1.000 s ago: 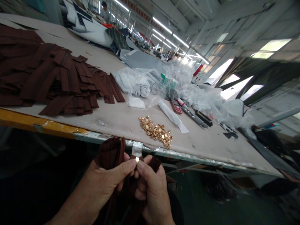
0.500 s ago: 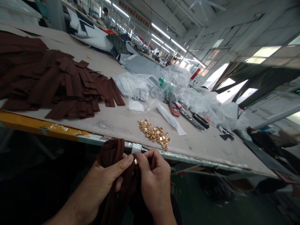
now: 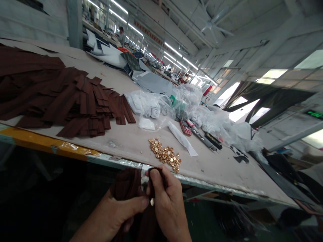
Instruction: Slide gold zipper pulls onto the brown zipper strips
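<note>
My left hand [image 3: 123, 210] is closed around a folded bundle of brown zipper tapes [image 3: 126, 183], in front of the table edge. Between the thumb and fingers of my right hand [image 3: 169, 200] the end of one brown zipper tape is pinched. A small gold zipper slider [image 3: 152, 202] shows on that tape, between my two thumbs. Lower lengths of tape hang down between my wrists and are partly dark. On the table just beyond my hands lies a heap of gold zipper sliders [image 3: 165, 154].
A large pile of brown zipper tapes [image 3: 63, 97] covers the table's left side. Behind the sliders are a white paper strip [image 3: 183, 138], a red device [image 3: 185, 128], a grey cutter-like tool [image 3: 203, 138] and clear plastic bags [image 3: 148, 103]. The table edge [image 3: 121, 162] runs before me.
My right hand has tilted, and the tape end now stands up in its pinch. The gold slider shows lower, beneath the right fingers. The view has tilted up, so the table sits lower.
</note>
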Tool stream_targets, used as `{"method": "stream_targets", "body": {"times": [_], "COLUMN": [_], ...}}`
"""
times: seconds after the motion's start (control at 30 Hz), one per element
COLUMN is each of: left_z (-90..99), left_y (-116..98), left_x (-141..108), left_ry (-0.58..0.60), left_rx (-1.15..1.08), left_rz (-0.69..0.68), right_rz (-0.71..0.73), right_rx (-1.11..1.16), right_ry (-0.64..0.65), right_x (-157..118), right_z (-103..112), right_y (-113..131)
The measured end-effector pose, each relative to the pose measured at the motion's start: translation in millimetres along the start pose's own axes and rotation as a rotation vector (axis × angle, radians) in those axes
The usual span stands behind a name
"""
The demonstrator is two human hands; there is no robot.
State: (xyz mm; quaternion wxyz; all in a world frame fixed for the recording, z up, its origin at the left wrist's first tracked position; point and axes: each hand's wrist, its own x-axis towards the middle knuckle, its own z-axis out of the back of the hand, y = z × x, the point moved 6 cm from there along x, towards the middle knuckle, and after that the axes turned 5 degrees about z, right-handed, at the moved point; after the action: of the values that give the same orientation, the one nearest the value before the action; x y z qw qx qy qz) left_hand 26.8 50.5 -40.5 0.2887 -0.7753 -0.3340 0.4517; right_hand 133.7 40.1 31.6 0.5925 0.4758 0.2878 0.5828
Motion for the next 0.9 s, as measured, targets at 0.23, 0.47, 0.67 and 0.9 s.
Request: {"method": "stream_targets", "body": {"times": [0.23, 0.47, 0.67, 0.9], "left_z": [7.4, 12.0, 14.2, 12.4], "left_y": [17.4, 13.4, 12.0, 13.3], "left_x": [2.2, 3.8, 4.7, -2.8], "left_ry": [0.039, 0.049, 0.075, 0.166], "left_rx": [0.013, 0.01, 0.017, -0.123], "left_rz": [0.006, 0.0, 0.033, 0.134], "right_rz": [-0.057, -0.036, -0.044, 0.191], "right_rx": [-0.264, -0.932, -1.105, -0.825], "right_ry": [-0.242, -0.184, -0.141, -0.269], "right_x": [6.1, 39.4, 44.6, 24.2], "right_z": [36.3, 18.7, 8.1, 16.4], "right_y": [-8.1, 6.6, 12.1, 10.1]}}
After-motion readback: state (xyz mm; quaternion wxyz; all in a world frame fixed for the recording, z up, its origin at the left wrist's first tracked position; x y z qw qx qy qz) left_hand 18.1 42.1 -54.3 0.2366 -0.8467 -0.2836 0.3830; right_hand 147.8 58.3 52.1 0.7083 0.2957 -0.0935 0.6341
